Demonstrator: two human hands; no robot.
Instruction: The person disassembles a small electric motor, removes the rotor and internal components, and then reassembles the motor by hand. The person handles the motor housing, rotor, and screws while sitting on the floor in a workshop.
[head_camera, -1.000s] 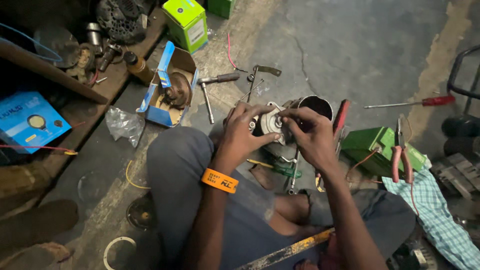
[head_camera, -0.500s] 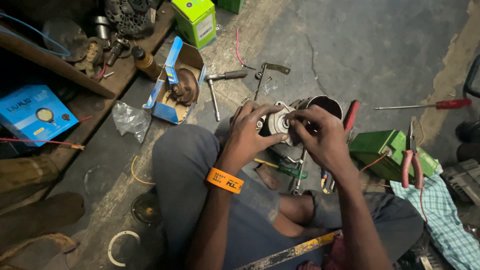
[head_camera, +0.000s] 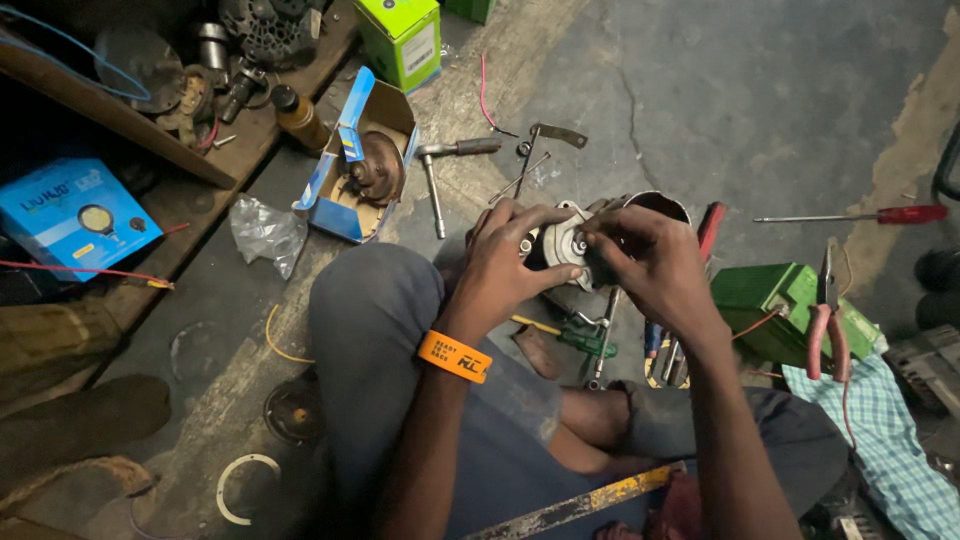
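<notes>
Concrete workshop floor (head_camera: 760, 110): my left hand (head_camera: 505, 260) grips a metal housing (head_camera: 562, 240), my right hand (head_camera: 650, 265) pinching its centre.

Left hand (head_camera: 510, 262) and right hand (head_camera: 650, 268) hold a grey metal motor part (head_camera: 562, 240) above scattered tools.

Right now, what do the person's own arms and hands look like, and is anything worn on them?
Both arms are bare, with no sleeves and no gloves. The left hand has an orange wristband with dark lettering around its wrist. The right hand and its forearm show nothing worn: no band, watch or ring that I can make out.
</notes>
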